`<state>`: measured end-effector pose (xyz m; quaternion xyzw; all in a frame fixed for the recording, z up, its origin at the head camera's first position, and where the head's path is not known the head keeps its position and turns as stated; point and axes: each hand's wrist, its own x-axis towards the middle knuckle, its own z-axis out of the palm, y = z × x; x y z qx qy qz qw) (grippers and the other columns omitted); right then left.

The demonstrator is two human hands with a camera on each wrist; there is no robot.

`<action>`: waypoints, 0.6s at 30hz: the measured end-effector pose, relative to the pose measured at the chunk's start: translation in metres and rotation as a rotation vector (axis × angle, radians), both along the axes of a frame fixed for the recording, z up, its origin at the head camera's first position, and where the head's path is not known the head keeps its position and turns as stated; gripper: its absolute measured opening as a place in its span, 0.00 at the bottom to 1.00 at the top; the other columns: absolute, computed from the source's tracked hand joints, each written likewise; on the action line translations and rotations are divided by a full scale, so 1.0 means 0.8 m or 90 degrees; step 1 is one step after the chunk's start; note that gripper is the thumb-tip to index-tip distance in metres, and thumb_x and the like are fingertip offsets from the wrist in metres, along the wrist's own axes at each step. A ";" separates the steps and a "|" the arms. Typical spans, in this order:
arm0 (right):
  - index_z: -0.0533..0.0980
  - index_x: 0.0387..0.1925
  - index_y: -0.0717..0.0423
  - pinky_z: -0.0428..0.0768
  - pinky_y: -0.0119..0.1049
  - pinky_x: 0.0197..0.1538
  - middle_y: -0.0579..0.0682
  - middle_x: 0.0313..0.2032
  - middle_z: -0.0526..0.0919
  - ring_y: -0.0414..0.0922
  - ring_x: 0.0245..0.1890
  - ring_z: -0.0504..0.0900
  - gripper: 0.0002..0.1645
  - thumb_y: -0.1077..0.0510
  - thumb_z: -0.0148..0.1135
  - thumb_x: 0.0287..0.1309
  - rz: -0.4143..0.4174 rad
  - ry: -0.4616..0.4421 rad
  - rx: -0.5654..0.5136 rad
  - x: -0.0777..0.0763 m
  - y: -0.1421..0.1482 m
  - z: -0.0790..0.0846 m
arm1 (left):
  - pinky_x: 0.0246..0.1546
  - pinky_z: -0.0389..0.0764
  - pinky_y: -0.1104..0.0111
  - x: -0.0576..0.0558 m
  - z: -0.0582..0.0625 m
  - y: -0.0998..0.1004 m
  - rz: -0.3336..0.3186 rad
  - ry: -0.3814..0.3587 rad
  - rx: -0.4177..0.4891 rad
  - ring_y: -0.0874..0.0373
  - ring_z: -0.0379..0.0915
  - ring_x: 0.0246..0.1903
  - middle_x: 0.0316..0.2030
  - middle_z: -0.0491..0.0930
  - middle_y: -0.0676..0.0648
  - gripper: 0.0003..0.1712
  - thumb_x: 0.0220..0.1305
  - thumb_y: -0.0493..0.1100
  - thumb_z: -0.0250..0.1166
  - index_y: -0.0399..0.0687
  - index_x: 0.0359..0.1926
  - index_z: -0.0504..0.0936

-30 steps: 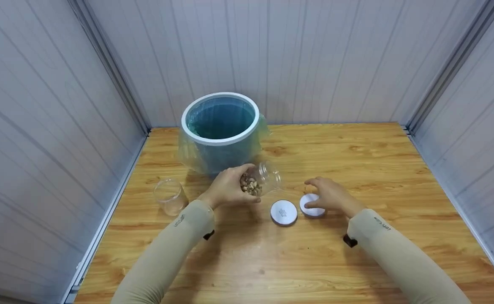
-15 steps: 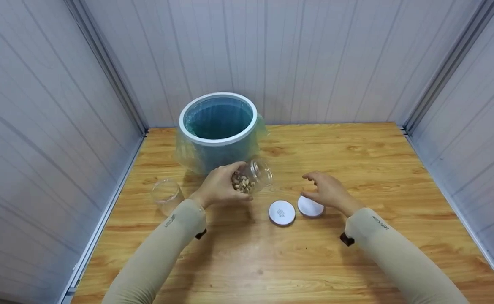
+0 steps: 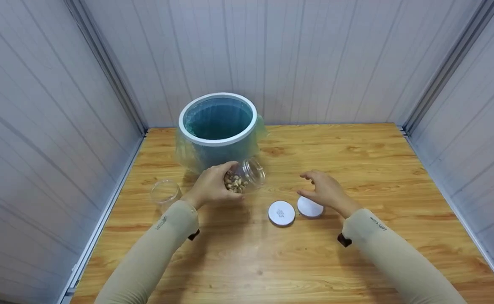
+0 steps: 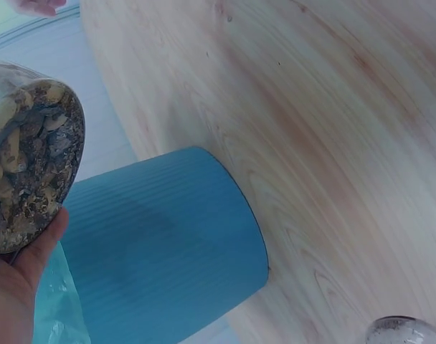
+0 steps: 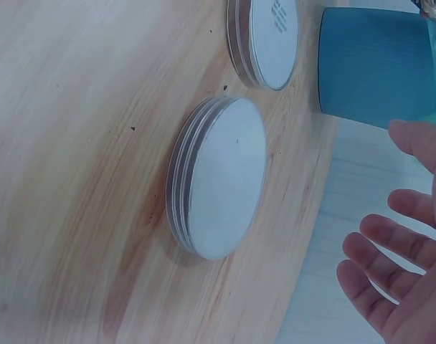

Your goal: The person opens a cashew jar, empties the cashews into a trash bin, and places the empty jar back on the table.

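Observation:
My left hand (image 3: pixel 211 185) grips a clear jar (image 3: pixel 255 174) around its base, tilted so that its uncovered mouth points right. Brown and tan pieces (image 3: pixel 235 182), like nut shells, lie inside near the bottom; they fill the left wrist view's jar (image 4: pixel 35 158) too. Held above the right-hand white round lid (image 3: pixel 310 207), my right hand (image 3: pixel 327 192) is empty, its fingers apart and loosely bent. A gap shows between those fingers and the lid (image 5: pixel 229 179) in the right wrist view. A second white lid (image 3: pixel 281 213), with small print, lies just left of it.
Behind my left hand stands a blue bin (image 3: pixel 218 142) with a white rim and a pale green liner bag. A second clear jar (image 3: pixel 165 192) stands at the left, partly behind my left wrist. Wall panels enclose the wooden table (image 3: pixel 264 261).
My left hand has moved left with the jar, closer in front of the bin. The right hand has risen slightly off the right lid. Both lids stay where they were.

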<state>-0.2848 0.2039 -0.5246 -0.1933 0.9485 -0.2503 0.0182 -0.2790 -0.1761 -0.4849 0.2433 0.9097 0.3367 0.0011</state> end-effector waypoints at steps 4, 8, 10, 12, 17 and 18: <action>0.79 0.68 0.61 0.85 0.61 0.58 0.64 0.62 0.84 0.62 0.58 0.85 0.35 0.44 0.73 0.70 0.000 0.010 -0.001 0.001 -0.003 0.002 | 0.70 0.81 0.49 0.002 0.000 -0.007 0.011 -0.008 0.001 0.50 0.82 0.61 0.67 0.83 0.46 0.54 0.49 0.57 0.86 0.48 0.75 0.75; 0.79 0.68 0.61 0.86 0.60 0.58 0.63 0.62 0.85 0.61 0.58 0.85 0.34 0.45 0.73 0.70 0.000 0.015 -0.009 0.003 -0.006 0.005 | 0.70 0.81 0.49 0.002 0.001 -0.013 0.017 -0.007 -0.004 0.49 0.82 0.61 0.67 0.83 0.45 0.55 0.48 0.60 0.87 0.47 0.75 0.75; 0.79 0.68 0.60 0.86 0.60 0.58 0.62 0.61 0.85 0.61 0.58 0.85 0.34 0.45 0.74 0.69 -0.001 0.016 -0.013 0.003 -0.007 0.007 | 0.69 0.81 0.49 0.002 0.001 -0.016 0.019 -0.005 -0.006 0.49 0.82 0.61 0.67 0.83 0.45 0.56 0.48 0.61 0.87 0.47 0.75 0.75; 0.79 0.67 0.61 0.86 0.60 0.58 0.62 0.60 0.85 0.62 0.57 0.85 0.34 0.45 0.74 0.70 0.004 0.023 -0.015 0.003 -0.008 0.007 | 0.69 0.82 0.49 0.003 0.001 -0.018 0.020 -0.003 -0.006 0.49 0.82 0.61 0.66 0.83 0.45 0.56 0.48 0.62 0.87 0.48 0.75 0.75; 0.79 0.67 0.60 0.86 0.61 0.56 0.62 0.60 0.85 0.61 0.56 0.85 0.34 0.44 0.73 0.70 0.012 0.033 -0.017 0.002 -0.011 0.008 | 0.68 0.83 0.48 0.004 0.004 -0.021 0.021 0.000 0.006 0.48 0.82 0.60 0.66 0.84 0.45 0.55 0.48 0.58 0.88 0.48 0.74 0.76; 0.80 0.68 0.60 0.86 0.60 0.56 0.62 0.60 0.85 0.61 0.56 0.85 0.34 0.44 0.73 0.70 0.012 0.034 -0.018 0.002 -0.012 0.009 | 0.67 0.83 0.48 0.004 0.004 -0.022 0.020 0.000 0.009 0.48 0.83 0.60 0.65 0.84 0.45 0.55 0.48 0.57 0.88 0.48 0.74 0.76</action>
